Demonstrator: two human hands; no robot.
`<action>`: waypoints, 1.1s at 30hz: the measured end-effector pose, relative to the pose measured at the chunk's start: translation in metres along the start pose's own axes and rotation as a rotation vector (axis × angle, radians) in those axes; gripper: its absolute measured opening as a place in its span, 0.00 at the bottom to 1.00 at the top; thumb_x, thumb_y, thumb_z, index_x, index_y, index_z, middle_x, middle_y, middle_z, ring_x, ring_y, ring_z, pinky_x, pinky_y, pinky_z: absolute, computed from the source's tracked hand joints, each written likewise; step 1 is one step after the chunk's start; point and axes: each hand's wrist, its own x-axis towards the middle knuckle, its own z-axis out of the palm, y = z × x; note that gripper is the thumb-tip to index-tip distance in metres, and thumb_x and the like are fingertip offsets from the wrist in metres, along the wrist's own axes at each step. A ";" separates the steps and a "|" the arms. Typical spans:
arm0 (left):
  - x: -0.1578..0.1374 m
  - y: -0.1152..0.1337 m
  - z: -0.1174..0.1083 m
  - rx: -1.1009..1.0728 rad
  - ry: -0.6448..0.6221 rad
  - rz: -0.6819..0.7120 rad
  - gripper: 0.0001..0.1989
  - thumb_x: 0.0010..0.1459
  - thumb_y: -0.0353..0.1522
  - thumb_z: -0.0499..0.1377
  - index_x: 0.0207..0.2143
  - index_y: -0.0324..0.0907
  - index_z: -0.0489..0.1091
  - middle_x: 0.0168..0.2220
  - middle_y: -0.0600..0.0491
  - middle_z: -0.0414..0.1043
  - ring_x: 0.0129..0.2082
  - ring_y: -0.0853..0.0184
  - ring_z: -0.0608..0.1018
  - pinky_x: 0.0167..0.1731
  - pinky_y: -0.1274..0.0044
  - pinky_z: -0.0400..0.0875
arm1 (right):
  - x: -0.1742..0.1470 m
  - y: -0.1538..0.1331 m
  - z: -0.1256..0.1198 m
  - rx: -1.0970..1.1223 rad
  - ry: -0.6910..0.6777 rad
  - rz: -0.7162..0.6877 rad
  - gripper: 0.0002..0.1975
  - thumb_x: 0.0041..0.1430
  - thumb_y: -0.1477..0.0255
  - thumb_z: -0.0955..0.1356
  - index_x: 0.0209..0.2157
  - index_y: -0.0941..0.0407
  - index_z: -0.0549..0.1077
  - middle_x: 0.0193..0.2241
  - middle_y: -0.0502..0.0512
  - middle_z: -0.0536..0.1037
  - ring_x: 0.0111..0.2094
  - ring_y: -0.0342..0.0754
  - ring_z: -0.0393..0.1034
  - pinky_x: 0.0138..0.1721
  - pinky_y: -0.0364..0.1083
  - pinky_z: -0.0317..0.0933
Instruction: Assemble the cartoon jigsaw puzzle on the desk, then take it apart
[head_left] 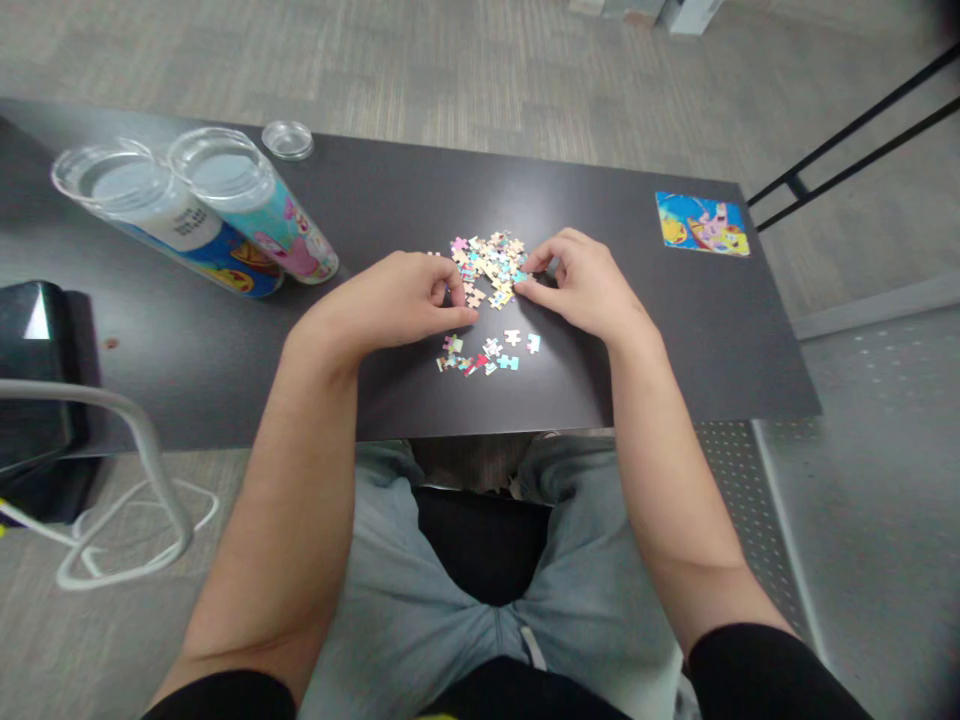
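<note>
A heap of small jigsaw puzzle pieces (491,262) lies on the dark table in front of me. My left hand (416,300) rests at the heap's left edge, its fingers bent and thumb held a little apart, with nothing visible between them. On the right side, my right hand (581,282) has thumb and forefinger closed about a light blue puzzle piece (520,277) at the heap's edge. Closer to my body is a smaller loose group of puzzle pieces (480,362), some white, red and light blue.
Two clear-topped tubes, a blue one (232,262) and a pink-and-teal one (296,235), lie at the left. Behind them is a clear round lid (288,140). A colourful picture card (702,224) lies far right. A black object (37,370) and white cable (142,440) are at left.
</note>
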 end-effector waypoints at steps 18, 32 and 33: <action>0.019 0.023 0.013 0.014 0.046 0.014 0.09 0.68 0.40 0.74 0.38 0.48 0.80 0.28 0.60 0.70 0.35 0.63 0.74 0.43 0.67 0.63 | -0.029 0.042 -0.044 -0.028 0.118 0.043 0.12 0.71 0.64 0.86 0.45 0.47 0.83 0.51 0.58 0.86 0.37 0.52 0.64 0.48 0.62 0.75; 0.034 0.014 0.023 0.009 0.103 0.100 0.17 0.59 0.45 0.77 0.46 0.47 0.85 0.32 0.58 0.74 0.33 0.64 0.75 0.43 0.68 0.63 | -0.039 0.044 -0.061 -0.074 0.320 0.060 0.07 0.76 0.76 0.77 0.45 0.47 0.84 0.47 0.59 0.87 0.34 0.53 0.64 0.48 0.61 0.72; 0.033 0.014 0.022 0.014 0.095 0.102 0.18 0.59 0.46 0.77 0.46 0.47 0.86 0.33 0.58 0.74 0.33 0.64 0.75 0.43 0.68 0.64 | -0.040 0.044 -0.061 -0.069 0.287 0.078 0.07 0.77 0.75 0.77 0.46 0.47 0.84 0.49 0.59 0.87 0.34 0.54 0.65 0.48 0.61 0.73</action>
